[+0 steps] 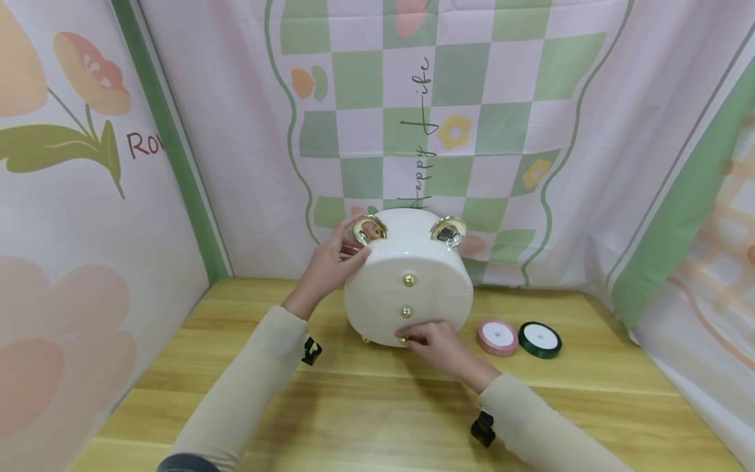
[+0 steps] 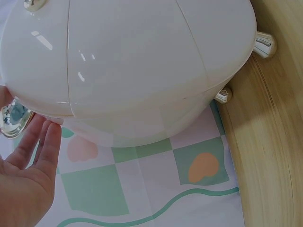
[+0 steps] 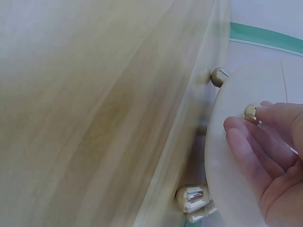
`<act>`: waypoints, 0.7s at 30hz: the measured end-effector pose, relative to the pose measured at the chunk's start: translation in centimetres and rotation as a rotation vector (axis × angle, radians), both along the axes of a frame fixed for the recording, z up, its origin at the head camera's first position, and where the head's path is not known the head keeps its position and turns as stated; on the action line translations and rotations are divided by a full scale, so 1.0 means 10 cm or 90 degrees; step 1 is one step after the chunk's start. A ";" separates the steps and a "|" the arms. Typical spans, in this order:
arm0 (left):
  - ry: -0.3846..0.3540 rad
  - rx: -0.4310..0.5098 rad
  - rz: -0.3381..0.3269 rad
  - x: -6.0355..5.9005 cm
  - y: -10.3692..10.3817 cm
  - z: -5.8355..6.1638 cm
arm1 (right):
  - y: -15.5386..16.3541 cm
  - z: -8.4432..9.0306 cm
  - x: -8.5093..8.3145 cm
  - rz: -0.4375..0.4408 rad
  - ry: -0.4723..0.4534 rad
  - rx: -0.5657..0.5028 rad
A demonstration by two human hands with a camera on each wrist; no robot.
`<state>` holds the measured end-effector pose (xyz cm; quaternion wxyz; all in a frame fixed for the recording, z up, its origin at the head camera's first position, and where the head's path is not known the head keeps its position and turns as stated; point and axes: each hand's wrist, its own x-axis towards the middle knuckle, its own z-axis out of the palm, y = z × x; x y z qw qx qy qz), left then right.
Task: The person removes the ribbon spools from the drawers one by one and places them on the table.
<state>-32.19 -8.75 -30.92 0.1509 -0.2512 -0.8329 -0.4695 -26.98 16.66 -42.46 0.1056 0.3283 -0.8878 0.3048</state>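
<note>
The white box [image 1: 377, 308] stands on stubby gold feet [image 3: 191, 198] towards the far side of the worktop [image 1: 366, 406], before a checked cloth [image 1: 407, 78]. The person's right grip [image 1: 439, 347] pinches the lowest knob [image 3: 250, 113]. The left grip [image 1: 333, 262] is not clenched: its fingers lie nearly straight against the box beside one gold ear [image 1: 370, 229], thumb at the front edge.

That knob is what I'd worry about: small, round and probably slick, it could slip from the fingertips under a sharp tug. A hard pull might also drag the box forward on those little feet, or tip it, since the left grip seems to steady it only lightly, high up. Pressure on the ear rather than the shell could strain its joint. And if the right forearm swung outward, it might knock the pink roll [image 1: 497, 337] into the green roll [image 1: 540, 339] just beside it.

The box is rounded and glossy, likely plastic, with fine seams [image 2: 68, 61] crossing its oval front. Its ear is cupped and mirror-bright. The rolls are flat discs with white centres; the worktop shows yellow wood grain, the cloth soft creases.
</note>
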 end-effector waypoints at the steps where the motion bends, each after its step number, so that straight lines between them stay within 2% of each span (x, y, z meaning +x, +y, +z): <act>1: -0.001 0.002 0.000 0.00 0.00 0.00 | 0.00 0.00 0.00 -0.003 -0.004 -0.001; 14: -0.003 -0.004 0.001 0.01 0.01 -0.01 | 0.00 0.04 0.08 -0.019 -0.064 0.002; 21: -0.001 0.001 -0.003 0.01 0.00 0.00 | 0.02 0.05 0.17 0.007 -0.120 -0.010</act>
